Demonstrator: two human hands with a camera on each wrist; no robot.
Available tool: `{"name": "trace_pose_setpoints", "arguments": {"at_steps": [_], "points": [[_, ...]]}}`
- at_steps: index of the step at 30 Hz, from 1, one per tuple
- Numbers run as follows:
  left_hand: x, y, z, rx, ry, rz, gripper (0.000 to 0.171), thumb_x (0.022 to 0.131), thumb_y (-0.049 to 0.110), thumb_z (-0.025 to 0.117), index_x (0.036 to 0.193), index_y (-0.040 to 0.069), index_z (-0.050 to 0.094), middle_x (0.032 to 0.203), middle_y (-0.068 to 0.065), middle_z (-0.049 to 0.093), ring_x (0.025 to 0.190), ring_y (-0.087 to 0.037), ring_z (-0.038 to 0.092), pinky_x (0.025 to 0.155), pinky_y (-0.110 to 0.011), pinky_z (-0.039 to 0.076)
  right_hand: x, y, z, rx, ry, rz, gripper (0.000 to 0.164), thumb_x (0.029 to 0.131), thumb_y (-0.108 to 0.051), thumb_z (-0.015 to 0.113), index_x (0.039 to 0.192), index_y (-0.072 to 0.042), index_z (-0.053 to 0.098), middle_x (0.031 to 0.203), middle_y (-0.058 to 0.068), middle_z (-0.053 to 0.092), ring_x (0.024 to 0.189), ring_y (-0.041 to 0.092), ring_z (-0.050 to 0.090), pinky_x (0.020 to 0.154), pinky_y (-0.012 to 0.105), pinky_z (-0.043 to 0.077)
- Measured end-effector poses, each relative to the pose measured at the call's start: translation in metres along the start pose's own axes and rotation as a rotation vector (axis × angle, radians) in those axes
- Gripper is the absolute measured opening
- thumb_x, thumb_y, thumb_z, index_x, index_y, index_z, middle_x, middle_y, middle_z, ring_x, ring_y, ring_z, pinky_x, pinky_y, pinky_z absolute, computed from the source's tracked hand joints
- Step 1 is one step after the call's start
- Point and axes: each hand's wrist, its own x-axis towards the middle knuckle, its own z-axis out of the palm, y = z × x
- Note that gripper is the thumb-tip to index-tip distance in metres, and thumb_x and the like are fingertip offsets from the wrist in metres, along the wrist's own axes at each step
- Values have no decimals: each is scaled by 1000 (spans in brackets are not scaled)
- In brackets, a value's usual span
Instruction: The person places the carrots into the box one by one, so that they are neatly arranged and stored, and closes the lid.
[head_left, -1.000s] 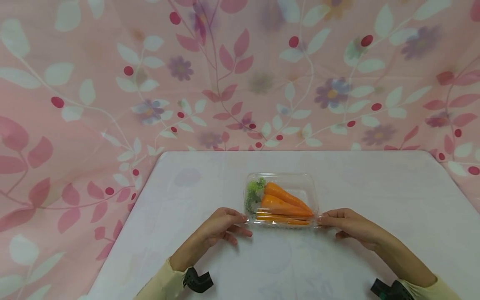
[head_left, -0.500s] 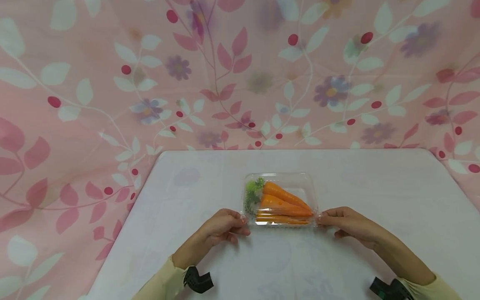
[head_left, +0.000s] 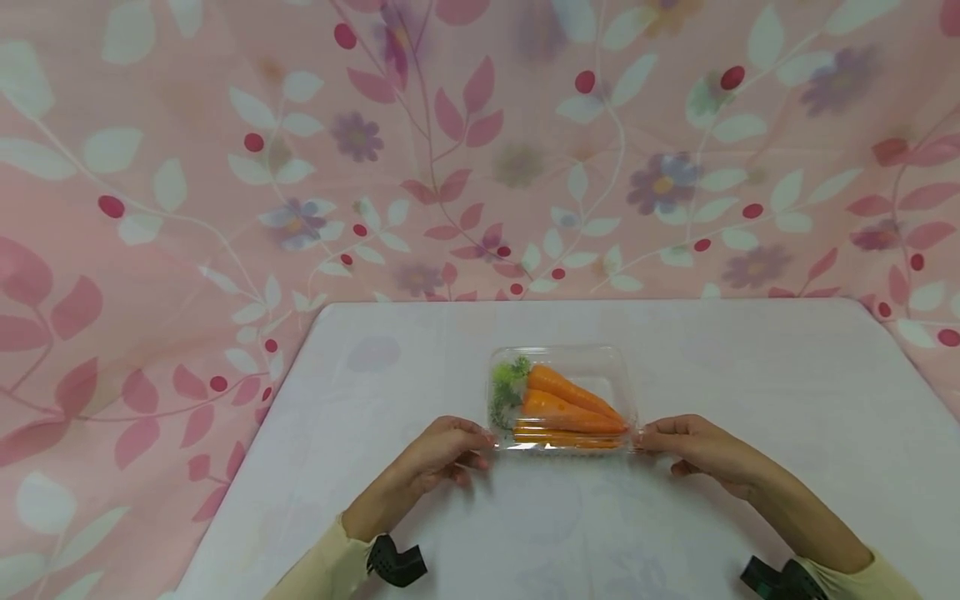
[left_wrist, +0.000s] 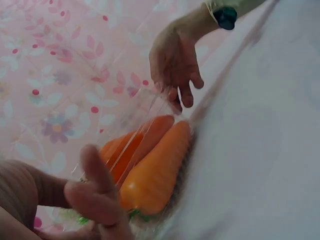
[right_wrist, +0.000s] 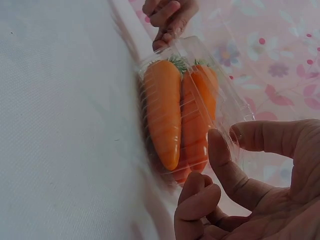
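Observation:
A clear plastic clamshell box [head_left: 611, 371] lies on the white-covered table, its lid down. Inside are orange carrots [head_left: 566, 412] with green leafy tops [head_left: 508, 387] at the left end. My left hand [head_left: 442, 454] pinches the box's near left corner between thumb and finger. At the near right corner, my right hand [head_left: 705, 454] does the same, thumb and forefinger on the plastic edge in the right wrist view. The other fingers of both hands are bent loosely away from the box. In the left wrist view the lid's edge is partly hidden behind the left fingers [left_wrist: 97, 192].
The white tablecloth [head_left: 787, 375] spreads around the box on all sides. Behind the table's far edge hangs a pink floral curtain [head_left: 480, 192]. Black wrist cameras [head_left: 397, 562] sit on both forearms over pale yellow sleeves.
The box and right hand stay in place. The left hand's fingers shift slightly at the near left corner, with its lower fingers drawn a little closer in.

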Motion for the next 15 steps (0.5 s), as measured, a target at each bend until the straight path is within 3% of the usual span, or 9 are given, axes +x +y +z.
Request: {"name": "trace_pose_setpoints", "arguments": {"at_steps": [8,15], "points": [[-2,-2,-8,-25,-108,-29,40,98,25,61,117,-9,63,110,-18,66,71,-14,71,46,-21,48,-1,0,-1,4,-4,4,40,100,-34,58,114,1,70,113,10,67,99,23,56,71,33,50],[-3,0,-10,-37,-111,-20,36,98,25,60,117,-6,63,113,-16,64,79,-19,73,47,-22,50,-1,1,-1,20,-22,4,40,101,-34,56,114,1,70,113,9,66,101,24,56,71,34,49]]}}
